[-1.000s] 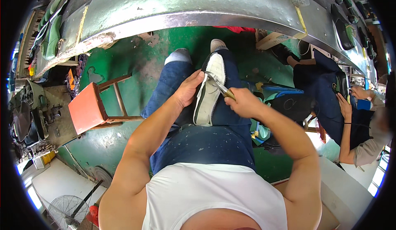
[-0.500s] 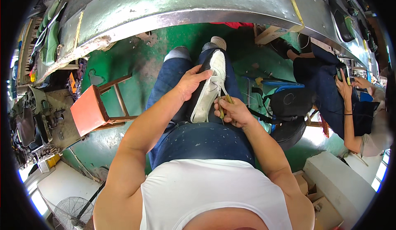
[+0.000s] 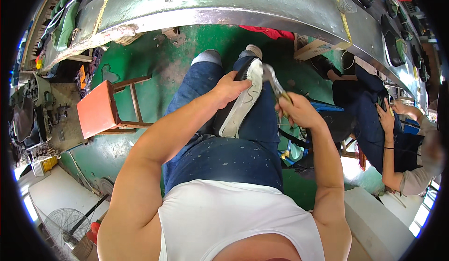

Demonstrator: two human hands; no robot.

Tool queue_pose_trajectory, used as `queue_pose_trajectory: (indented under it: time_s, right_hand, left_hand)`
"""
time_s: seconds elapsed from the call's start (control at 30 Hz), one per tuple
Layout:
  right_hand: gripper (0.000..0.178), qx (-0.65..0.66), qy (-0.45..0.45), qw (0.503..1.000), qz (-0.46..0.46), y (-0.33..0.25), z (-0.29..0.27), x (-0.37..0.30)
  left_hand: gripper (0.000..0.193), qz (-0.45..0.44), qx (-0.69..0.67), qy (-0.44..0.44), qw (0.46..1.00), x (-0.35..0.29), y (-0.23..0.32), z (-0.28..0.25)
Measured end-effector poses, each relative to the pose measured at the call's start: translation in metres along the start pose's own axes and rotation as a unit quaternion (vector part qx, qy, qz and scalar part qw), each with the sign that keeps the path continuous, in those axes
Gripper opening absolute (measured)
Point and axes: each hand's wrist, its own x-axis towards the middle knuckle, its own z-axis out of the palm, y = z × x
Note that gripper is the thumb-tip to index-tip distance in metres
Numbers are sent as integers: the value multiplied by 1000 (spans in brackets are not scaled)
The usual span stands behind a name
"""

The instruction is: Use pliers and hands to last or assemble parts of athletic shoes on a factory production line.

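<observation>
Across my thighs lies a shoe point(image 3: 245, 102), its pale underside turned up and a dark upper showing along the left side. My left hand point(image 3: 232, 88) grips it near the far end, thumb pressed on the pale face and fingers round the dark side. My right hand point(image 3: 299, 110), right of the shoe, is closed round metal pliers point(image 3: 275, 81) with yellowish handles. The head of the pliers is beside the shoe's far end, slightly blurred; I cannot tell whether it touches. A dark squiggly line marks the pale underside.
A metal-topped workbench point(image 3: 196, 15) runs across the front. On the left stands an orange-topped stool point(image 3: 98, 109), with a fan point(image 3: 65, 230) at lower left. A co-worker point(image 3: 388, 130) sits on the right, holding a shoe. Dark shoes point(image 3: 392, 41) lie on the bench's right end.
My right hand has lifted from the shoe's near right side and swung forward and right with the pliers, whose head now points to the shoe's far end. The loose white strip no longer shows.
</observation>
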Motion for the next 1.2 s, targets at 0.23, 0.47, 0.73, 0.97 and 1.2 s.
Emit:
queue_pose_trajectory:
  time_s: [0.23,0.47,0.73,0.97,1.2]
  right_hand:
    - [35,-135,56,985,-87,-22,19,32]
    - [30,-25,25,999,-26,7,20,16]
    - [38,-322,73,914,-234,15,64,-14]
    - [35,-238,105,947,-189,52,88,-15]
    - [26,-183,40,982,-15,49,83,-33]
  left_hand:
    - [74,1,81,-12,997,3,-4,-5]
    - [79,-57,0,-91,994,6,14,-23]
    - [79,-82,5,-78,994,6,9,-22]
    - [78,-43,-1,-112,993,4,3,-19]
    - [100,62,120,-145,980,-36,-22,-25]
